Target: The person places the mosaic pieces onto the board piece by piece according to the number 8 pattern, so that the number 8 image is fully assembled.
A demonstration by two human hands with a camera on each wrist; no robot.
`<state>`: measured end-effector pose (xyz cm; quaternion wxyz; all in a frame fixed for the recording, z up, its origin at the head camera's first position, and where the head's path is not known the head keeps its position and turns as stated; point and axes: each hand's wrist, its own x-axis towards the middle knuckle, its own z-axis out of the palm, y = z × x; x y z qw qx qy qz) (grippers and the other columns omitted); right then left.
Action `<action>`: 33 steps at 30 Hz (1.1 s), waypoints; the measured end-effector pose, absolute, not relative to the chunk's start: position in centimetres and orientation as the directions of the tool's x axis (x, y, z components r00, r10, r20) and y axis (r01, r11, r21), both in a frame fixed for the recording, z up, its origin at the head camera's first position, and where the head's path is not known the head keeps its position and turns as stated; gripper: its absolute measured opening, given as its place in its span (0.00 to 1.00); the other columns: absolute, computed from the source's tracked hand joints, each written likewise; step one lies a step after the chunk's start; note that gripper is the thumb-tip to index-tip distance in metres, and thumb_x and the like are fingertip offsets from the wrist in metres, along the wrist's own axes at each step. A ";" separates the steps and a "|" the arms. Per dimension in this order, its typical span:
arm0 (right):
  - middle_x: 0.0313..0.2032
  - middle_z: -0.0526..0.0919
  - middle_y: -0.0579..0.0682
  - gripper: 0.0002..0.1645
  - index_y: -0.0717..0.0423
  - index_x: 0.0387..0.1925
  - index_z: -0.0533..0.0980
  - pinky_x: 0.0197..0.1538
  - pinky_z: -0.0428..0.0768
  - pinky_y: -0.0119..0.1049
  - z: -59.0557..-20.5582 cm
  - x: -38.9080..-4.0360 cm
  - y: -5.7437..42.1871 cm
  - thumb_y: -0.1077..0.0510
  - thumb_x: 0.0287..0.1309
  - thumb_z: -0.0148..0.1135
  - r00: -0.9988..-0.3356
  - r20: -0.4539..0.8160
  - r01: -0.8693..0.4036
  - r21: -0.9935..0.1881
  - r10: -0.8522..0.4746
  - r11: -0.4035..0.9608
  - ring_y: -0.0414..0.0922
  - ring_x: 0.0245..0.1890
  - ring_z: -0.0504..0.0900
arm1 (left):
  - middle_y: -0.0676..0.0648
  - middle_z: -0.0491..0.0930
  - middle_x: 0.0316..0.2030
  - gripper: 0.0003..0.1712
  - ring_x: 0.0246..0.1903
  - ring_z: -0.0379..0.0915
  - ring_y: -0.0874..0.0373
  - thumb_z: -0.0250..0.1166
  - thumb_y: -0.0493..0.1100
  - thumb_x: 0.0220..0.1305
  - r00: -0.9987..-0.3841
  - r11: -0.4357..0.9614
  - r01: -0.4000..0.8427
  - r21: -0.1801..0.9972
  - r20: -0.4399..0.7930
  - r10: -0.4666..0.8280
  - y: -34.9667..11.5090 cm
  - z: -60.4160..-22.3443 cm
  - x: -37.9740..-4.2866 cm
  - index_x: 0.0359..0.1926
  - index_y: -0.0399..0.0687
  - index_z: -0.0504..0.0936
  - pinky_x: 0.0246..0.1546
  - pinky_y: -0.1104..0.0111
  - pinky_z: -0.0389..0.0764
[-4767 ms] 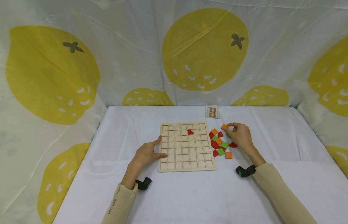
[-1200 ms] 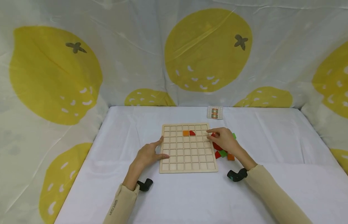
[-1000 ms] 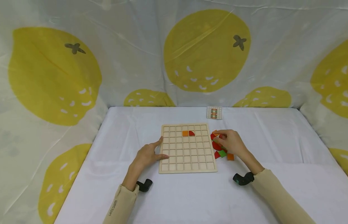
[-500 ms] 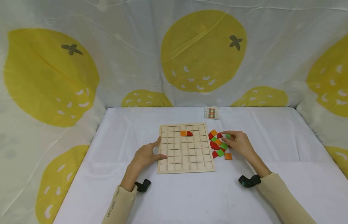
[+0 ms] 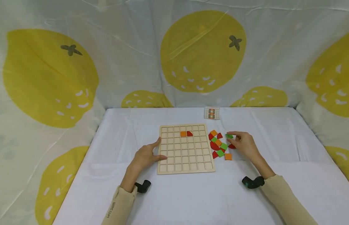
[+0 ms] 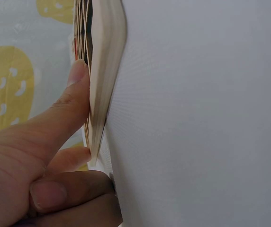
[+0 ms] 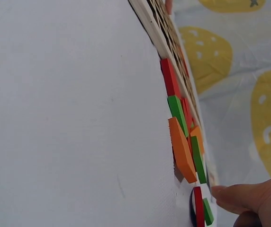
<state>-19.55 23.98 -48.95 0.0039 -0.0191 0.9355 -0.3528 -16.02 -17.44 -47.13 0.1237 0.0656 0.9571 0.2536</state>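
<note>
A square wooden grid board (image 5: 177, 153) lies on the white-covered table. My left hand (image 5: 144, 156) steadies its left edge, with the thumb (image 6: 71, 101) resting on the rim and the other fingers beside the side. In one row sit an orange square tile (image 5: 183, 133) and a red quarter-circle tile (image 5: 189, 133). Right of the board, my right hand (image 5: 244, 144) has thumb and index finger at opposite edges of a green square tile (image 5: 229, 136), pinching it low over the cloth. In the right wrist view, the index fingertip (image 7: 221, 193) is close beside that green tile (image 7: 208, 212).
Loose tiles lie heaped between board and right hand, among them red round pieces (image 5: 214, 146), an orange square (image 5: 228, 157) and a green square (image 5: 220, 153). A red piece (image 5: 232, 146) sits under the right hand. A small pattern card (image 5: 211, 113) lies behind the board.
An orange tile went from my right hand onto the board, left of the red one. My right hand then returned rightward to the green tile. My left hand stays at the board's edge.
</note>
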 end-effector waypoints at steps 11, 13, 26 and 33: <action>0.18 0.66 0.47 0.23 0.62 0.59 0.82 0.24 0.62 0.31 -49.0 -19.5 24.6 0.57 0.65 0.70 -0.999 0.024 -0.045 -0.672 -0.039 0.740 0.44 0.20 0.66 | 0.32 0.70 0.71 0.56 0.71 0.68 0.37 0.75 0.59 0.59 -0.960 0.863 0.061 0.502 -0.208 0.189 -17.5 -47.1 -16.0 0.80 0.48 0.58 0.64 0.45 0.75; 0.18 0.66 0.47 0.23 0.61 0.59 0.82 0.24 0.62 0.31 -49.1 -19.5 24.7 0.57 0.65 0.71 -0.999 0.023 -0.044 -0.674 -0.039 0.737 0.45 0.20 0.66 | 0.32 0.70 0.71 0.56 0.71 0.68 0.37 0.75 0.59 0.59 -0.960 0.863 0.062 0.502 -0.207 0.189 -17.5 -47.1 -16.0 0.80 0.48 0.58 0.64 0.45 0.75; 0.17 0.67 0.46 0.23 0.60 0.60 0.82 0.23 0.65 0.31 -48.9 -19.8 23.5 0.57 0.66 0.70 -0.998 -0.028 -0.014 -0.710 -0.048 0.704 0.45 0.20 0.69 | 0.32 0.70 0.71 0.55 0.70 0.70 0.38 0.75 0.58 0.59 -0.960 0.868 0.068 0.492 -0.206 0.191 -17.3 -47.1 -16.1 0.80 0.48 0.58 0.62 0.47 0.76; 0.17 0.66 0.46 0.23 0.58 0.60 0.82 0.23 0.65 0.31 -49.1 -20.5 23.0 0.56 0.66 0.70 -0.996 -0.029 -0.039 -0.705 -0.083 0.709 0.46 0.19 0.69 | 0.31 0.70 0.71 0.55 0.70 0.70 0.38 0.75 0.58 0.59 -0.960 0.871 0.060 0.488 -0.210 0.184 -17.4 -47.0 -16.0 0.80 0.49 0.58 0.61 0.47 0.77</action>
